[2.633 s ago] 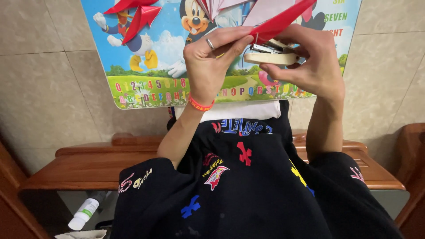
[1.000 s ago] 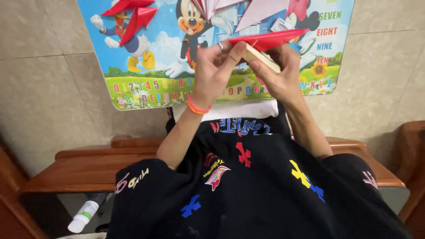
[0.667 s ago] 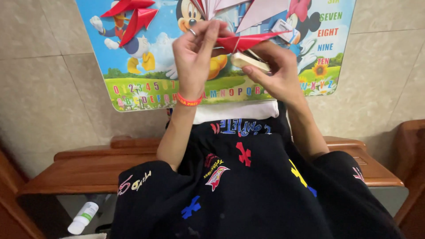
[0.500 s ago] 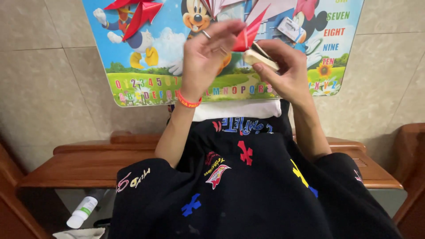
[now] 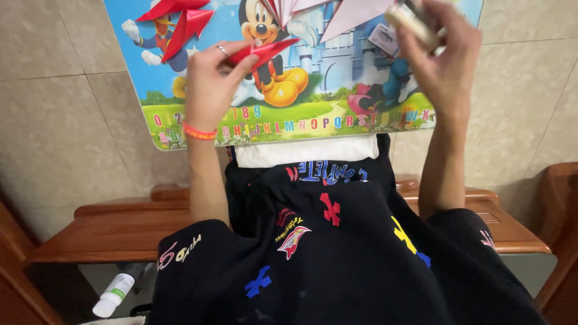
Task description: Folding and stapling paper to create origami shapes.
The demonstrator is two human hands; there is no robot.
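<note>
Nearest the camera, a black garment (image 5: 337, 265) printed with coloured shapes fills the lower view, and both forearms rise out of it toward the wall. Beyond it a wooden bench top (image 5: 120, 229) runs across, with a small white bottle (image 5: 114, 295) lying below its left end. Higher up, the left hand (image 5: 211, 84) is closed in a pinch on a folded red paper piece (image 5: 262, 51), gripped at its near end between thumb and fingers; the piece's long axis runs from the hand out to the right and slightly upward, its pointed tip aimed toward the middle of the picture. The right hand (image 5: 442, 54) is held well apart on the far right, closed around a pale, flat roll-like object (image 5: 412, 21), which is blurred and cannot be identified with certainty. The red piece therefore lies just beside the left hand and well clear of the right. Farthest back, a colourful cartoon alphabet poster (image 5: 313, 114) hangs on the tiled wall (image 5: 66, 108), with other red folded paper shapes (image 5: 180, 24) and pink ones (image 5: 349, 12) already lying against it; the held piece is seen in front of the poster's upper middle, though contact cannot be judged.
</note>
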